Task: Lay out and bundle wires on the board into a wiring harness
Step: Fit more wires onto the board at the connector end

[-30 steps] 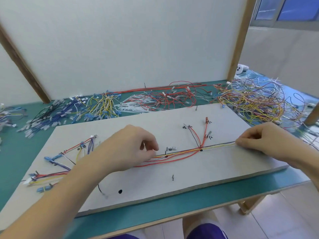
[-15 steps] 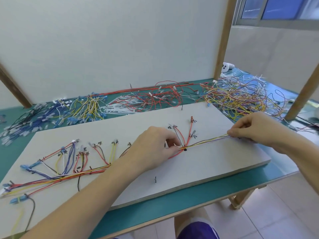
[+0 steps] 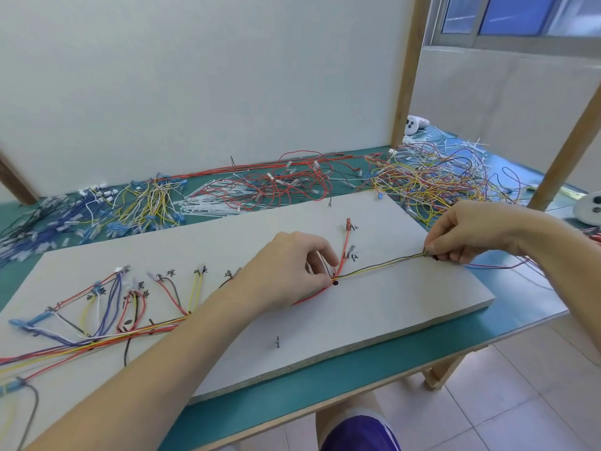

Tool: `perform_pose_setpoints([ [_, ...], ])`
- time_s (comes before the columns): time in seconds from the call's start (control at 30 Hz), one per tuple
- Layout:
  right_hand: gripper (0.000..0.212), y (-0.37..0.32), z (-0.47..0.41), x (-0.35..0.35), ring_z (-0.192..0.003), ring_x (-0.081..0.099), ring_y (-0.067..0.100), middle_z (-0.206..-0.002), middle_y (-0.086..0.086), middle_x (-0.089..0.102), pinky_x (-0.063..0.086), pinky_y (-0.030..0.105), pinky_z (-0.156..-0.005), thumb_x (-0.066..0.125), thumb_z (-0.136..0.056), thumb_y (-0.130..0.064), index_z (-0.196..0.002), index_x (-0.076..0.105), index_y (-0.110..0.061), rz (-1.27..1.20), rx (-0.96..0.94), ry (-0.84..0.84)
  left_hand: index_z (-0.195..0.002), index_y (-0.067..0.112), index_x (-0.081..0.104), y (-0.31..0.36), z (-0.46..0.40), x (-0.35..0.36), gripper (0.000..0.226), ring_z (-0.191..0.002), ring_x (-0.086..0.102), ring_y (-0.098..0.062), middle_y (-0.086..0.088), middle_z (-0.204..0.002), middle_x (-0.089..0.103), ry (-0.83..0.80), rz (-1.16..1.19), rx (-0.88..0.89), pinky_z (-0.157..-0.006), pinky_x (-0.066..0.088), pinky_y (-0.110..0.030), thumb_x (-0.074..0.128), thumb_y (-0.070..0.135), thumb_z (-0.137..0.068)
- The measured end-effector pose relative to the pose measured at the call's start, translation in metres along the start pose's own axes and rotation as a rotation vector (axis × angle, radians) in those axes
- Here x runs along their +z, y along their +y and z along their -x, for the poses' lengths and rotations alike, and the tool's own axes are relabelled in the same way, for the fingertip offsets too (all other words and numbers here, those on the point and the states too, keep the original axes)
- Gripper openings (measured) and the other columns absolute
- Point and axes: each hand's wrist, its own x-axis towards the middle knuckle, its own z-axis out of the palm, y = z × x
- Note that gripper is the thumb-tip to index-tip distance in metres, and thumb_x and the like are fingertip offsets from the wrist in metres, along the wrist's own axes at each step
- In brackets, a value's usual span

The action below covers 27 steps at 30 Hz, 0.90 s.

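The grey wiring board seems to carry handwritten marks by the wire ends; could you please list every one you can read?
"红": black handwriting on the grey wiring board, beside the red terminal.
"红": beside the clear terminal below it.
Left-side marks: handwritten characters, too blurred to read.

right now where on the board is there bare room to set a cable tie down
Free: the board's near strip right of the lone pin, below the wire run stretched between the left hand and right hand; also the far strip above the branch ends. Crowded: the board's left end and the table behind.
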Motion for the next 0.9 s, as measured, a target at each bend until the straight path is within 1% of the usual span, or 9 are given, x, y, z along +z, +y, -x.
perform_pose_setpoints([
  [0.2,0.006,-0.003,-0.002,-0.001,-0.05,0.06,0.007,-0.072,0.004,0.076,0.049,0.018,-0.049,0.085,-0.08,-0.022,-0.076,0.081,-0.02,0.092,0.058,0.077,-0.087,0.031,0.079,-0.001,-0.004,-0.002,0.016,-0.065,0.061,-0.001,0.01,-0.075,0.073,-0.07,0.06,-0.044,-0.069,0.053,-0.022,0.079,0.016,-0.081],
  [0.3,0.008,-0.003,0.001,0.003,-0.063,0.064,0.013,-0.073,0.002,0.076,0.053,0.023,-0.053,0.086,-0.08,-0.022,-0.074,0.08,-0.021,0.153,-0.009,0.147,-0.086,0.032,0.079,0.0,-0.007,-0.003,0.015,-0.065,0.06,0.0,0.011,-0.075,0.073,-0.095,0.069,-0.075,-0.066,0.048,-0.019,0.08,0.017,-0.082],
  [0.37,0.01,-0.002,0.006,0.009,-0.066,0.067,0.01,-0.07,-0.004,0.076,0.056,0.028,-0.058,0.083,-0.082,-0.019,-0.074,0.078,-0.022,0.213,-0.096,0.19,-0.087,0.031,0.079,0.0,-0.009,-0.003,0.014,-0.065,0.061,0.001,0.012,-0.074,0.072,-0.11,0.082,-0.101,-0.066,0.047,-0.018,0.081,0.017,-0.082],
  [0.47,0.017,0.005,0.018,0.026,-0.059,0.064,-0.002,-0.063,-0.015,0.072,0.048,0.023,-0.059,0.081,-0.083,-0.019,-0.072,0.076,-0.031,0.305,-0.215,0.352,-0.088,0.027,0.081,-0.002,-0.011,-0.005,0.014,-0.067,0.064,-0.003,0.011,-0.072,0.072,-0.133,0.164,-0.14,-0.069,0.051,-0.025,0.083,0.015,-0.081],
  [0.53,0.02,0.013,0.025,0.04,-0.062,0.063,-0.001,-0.063,-0.014,0.07,0.042,0.021,-0.059,0.082,-0.082,-0.019,-0.071,0.073,-0.034,0.325,-0.267,0.46,-0.088,0.025,0.081,-0.004,-0.011,-0.006,0.014,-0.071,0.065,-0.009,0.007,-0.075,0.073,-0.141,0.222,-0.152,-0.077,0.055,-0.035,0.084,0.014,-0.08],
  [0.6,0.022,0.018,0.029,0.05,-0.067,0.062,-0.001,-0.067,-0.015,0.07,0.042,0.019,-0.063,0.081,-0.082,-0.016,-0.072,0.073,-0.033,0.309,-0.311,0.536,-0.088,0.024,0.081,-0.006,-0.012,-0.005,0.014,-0.072,0.065,-0.011,0.006,-0.074,0.073,-0.142,0.238,-0.155,-0.08,0.056,-0.038,0.085,0.013,-0.079],
  [0.77,0.019,0.021,0.034,0.065,-0.074,0.061,0.006,-0.075,-0.015,0.069,0.043,0.027,-0.065,0.08,-0.083,-0.015,-0.075,0.074,-0.03,0.256,-0.313,0.659,-0.091,0.021,0.081,-0.004,-0.012,-0.008,0.016,-0.068,0.063,-0.01,0.007,-0.072,0.072,-0.16,0.253,-0.164,-0.078,0.053,-0.032,0.083,0.009,-0.08],
  [0.83,0.022,0.023,0.035,0.073,-0.073,0.058,0.012,-0.077,-0.014,0.066,0.044,0.033,-0.069,0.078,-0.084,-0.012,-0.075,0.07,-0.03,0.299,-0.338,0.707,-0.095,0.022,0.081,0.0,-0.009,-0.007,0.021,-0.062,0.061,-0.002,0.009,-0.074,0.072,-0.138,0.237,-0.132,-0.072,0.051,-0.021,0.078,0.006,-0.082],
  [0.9,0.02,0.025,0.035,0.081,-0.074,0.056,0.015,-0.078,-0.014,0.063,0.043,0.035,-0.072,0.077,-0.084,-0.009,-0.077,0.072,-0.027,0.304,-0.348,0.769,-0.102,0.026,0.081,0.008,-0.005,-0.002,0.031,-0.061,0.058,0.004,0.012,-0.079,0.07,-0.112,0.121,-0.057,-0.062,0.044,-0.009,0.067,0.003,-0.085],
])
